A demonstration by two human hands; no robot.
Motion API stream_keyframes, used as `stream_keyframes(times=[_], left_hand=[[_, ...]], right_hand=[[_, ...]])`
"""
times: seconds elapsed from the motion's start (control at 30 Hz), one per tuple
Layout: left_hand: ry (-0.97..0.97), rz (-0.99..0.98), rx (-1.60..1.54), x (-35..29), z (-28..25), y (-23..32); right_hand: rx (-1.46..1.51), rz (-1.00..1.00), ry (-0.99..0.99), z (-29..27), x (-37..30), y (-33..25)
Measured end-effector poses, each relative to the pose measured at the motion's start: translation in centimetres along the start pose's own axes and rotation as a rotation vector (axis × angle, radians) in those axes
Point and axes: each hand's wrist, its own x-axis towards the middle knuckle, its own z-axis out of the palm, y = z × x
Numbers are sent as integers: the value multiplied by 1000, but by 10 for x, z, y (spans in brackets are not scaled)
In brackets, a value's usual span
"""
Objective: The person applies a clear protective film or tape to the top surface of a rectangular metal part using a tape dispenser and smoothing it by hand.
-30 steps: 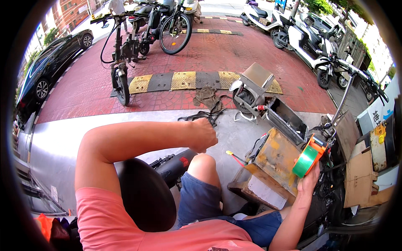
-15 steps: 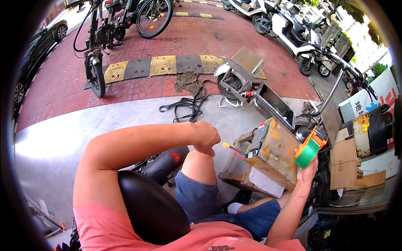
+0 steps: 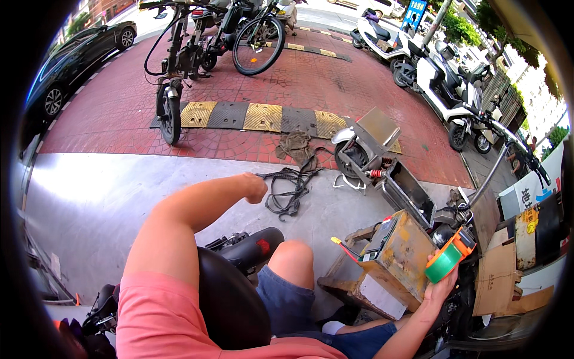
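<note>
Tape dispenser (image 3: 468, 240), orange with a green tape roll (image 3: 442, 266), sits grasped in the right hand (image 3: 440, 289) at the right side of the scuffed battery box (image 3: 408, 254); left hand (image 3: 256, 188) hangs out over the floor, fingers curled closed, anything pinched inside too small to tell. Good handling, I judge, means a steady right wrist, roll square to the box, yellow connector (image 3: 336, 240) kept clear. Box appears to rest on a low wooden stand (image 3: 335, 282) on smooth grey floor (image 3: 113, 203), with red paving (image 3: 233, 93), a black-and-yellow speed bump (image 3: 263, 116) and parked scooters (image 3: 427, 84) beyond.
</note>
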Motion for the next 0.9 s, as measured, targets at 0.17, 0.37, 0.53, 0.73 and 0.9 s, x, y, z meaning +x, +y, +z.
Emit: stream_keyframes(times=[0.17,0.37,0.53,0.73,0.9], left_hand=[[-282,19,-133,2,41,19],[-252,47,-234,36,79,17],[205,-114,-405,8,2,8],[1167,-427,-681,-61,-161,-54],[1410,-220,-827,-125,-217,-34]], right_hand=[[-27,-21,-19,-1,-10,-10],[-1,-25,-76,3,-4,-3],[-53,-42,-45,-6,-7,-5],[-9,-26,-58,5,-6,-8],[-16,-18,1,-3,-5,-2]])
